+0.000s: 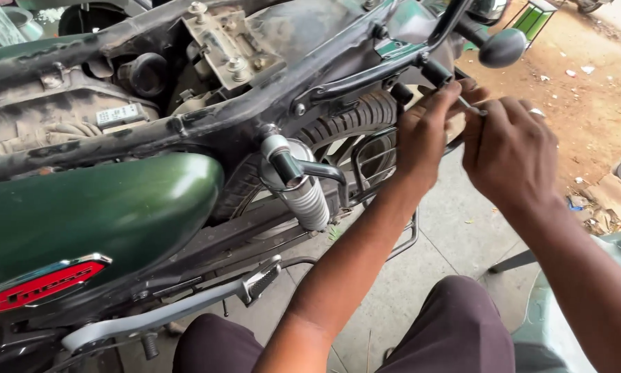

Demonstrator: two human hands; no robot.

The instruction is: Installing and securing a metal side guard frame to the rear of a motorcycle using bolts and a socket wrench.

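Pinching a thin metal tool (473,108) between them, the fingers (443,97) of the left hand (421,135) and the right hand (509,152) close narrowly around it just below the black rubber-tipped end (436,71) of the rear frame bar (365,77). Both hands hover over the rear tyre (355,117) of the stripped green motorcycle (96,214), right of its chrome shock absorber (303,190), above the concrete floor (455,235).

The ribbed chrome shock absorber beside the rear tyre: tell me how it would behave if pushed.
The ribbed chrome shock absorber is probably stiff and heavy for its size: it looks like solid metal. It likely won't move, since its top appears bolted to the black frame tube. Its shiny surface may be slippery.
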